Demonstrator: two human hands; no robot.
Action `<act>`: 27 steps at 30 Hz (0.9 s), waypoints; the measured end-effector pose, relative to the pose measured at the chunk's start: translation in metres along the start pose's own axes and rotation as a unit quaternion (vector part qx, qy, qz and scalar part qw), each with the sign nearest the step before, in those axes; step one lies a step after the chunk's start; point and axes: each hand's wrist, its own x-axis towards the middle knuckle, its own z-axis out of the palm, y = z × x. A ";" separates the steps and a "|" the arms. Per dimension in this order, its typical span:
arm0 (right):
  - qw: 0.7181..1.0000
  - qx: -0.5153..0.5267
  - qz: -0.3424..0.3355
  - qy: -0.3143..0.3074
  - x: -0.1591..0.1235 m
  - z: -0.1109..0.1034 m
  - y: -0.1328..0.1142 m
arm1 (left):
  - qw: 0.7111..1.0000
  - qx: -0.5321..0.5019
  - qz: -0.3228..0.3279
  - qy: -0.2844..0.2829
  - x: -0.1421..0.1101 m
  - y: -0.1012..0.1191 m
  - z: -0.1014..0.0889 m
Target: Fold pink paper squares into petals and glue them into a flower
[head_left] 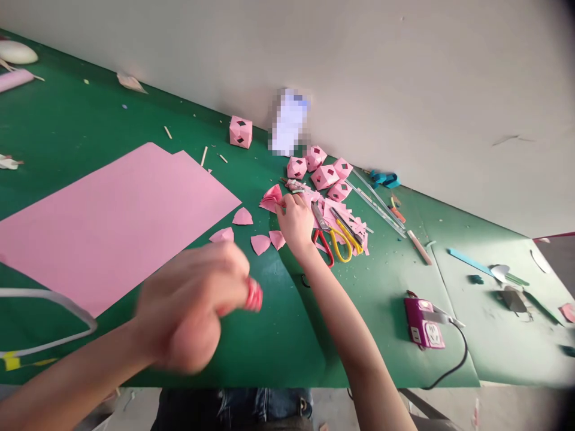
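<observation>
My left hand [193, 305] is near the camera, blurred by motion, closed around a small red-pink object [254, 294] that sticks out between its fingers. My right hand [295, 222] reaches far across the green table [278, 335]; its fingers pinch a folded pink paper piece [272, 197]. Loose pink paper petals [260, 242] lie just left of that hand. Scissors with red and yellow handles [335, 239] lie just right of it on a heap of pink scraps [345, 218].
A large pink sheet [112, 221] covers the left of the table. Several pink paper cubes [323, 173] and one apart [241, 131] stand by the wall. Metal rulers [380, 206], a purple glue gun [424, 323] with black cord, and small tools lie right.
</observation>
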 end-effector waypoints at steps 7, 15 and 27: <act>0.997 0.071 0.014 0.004 -0.010 -0.006 0.001 | 0.994 0.111 0.016 -0.005 0.037 -0.070 0.009; 0.965 0.257 0.049 -0.016 -0.025 -0.017 -0.003 | 0.981 0.191 0.007 0.045 0.048 -0.086 0.006; 0.935 0.348 0.066 -0.025 -0.050 -0.015 -0.031 | 0.975 0.215 0.004 0.053 0.042 -0.090 0.010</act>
